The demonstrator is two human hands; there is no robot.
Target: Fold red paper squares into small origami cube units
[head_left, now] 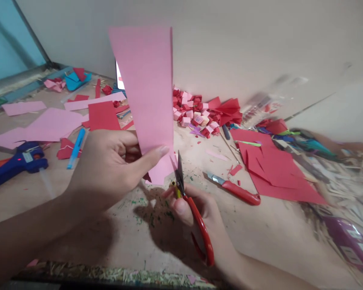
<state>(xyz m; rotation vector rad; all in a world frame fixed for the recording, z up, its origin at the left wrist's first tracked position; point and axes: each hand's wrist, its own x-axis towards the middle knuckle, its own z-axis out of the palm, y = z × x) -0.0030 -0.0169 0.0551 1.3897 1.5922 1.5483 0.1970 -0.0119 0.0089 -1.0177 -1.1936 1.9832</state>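
Observation:
My left hand (115, 169) pinches a tall strip of pink paper (149, 88) near its lower end, thumb in front and fingers behind. The strip stands upright above the table. Red-handled scissors (199, 225) are in my right hand (210, 213), their blades pointing up and slightly apart at the strip's lower right edge. Whether the blades have the paper between them I cannot tell. A small yellow part shows by the scissors' pivot. Below both hands, green specks are scattered on the wooden table (127, 245).
A red-handled knife (240, 193) lies right of the scissors, beside red paper sheets (278, 169). Small folded red and pink paper pieces (193, 110) are heaped at the wall. On the left are a blue glue gun (18, 163), a blue marker (76, 148) and pink paper (53, 125).

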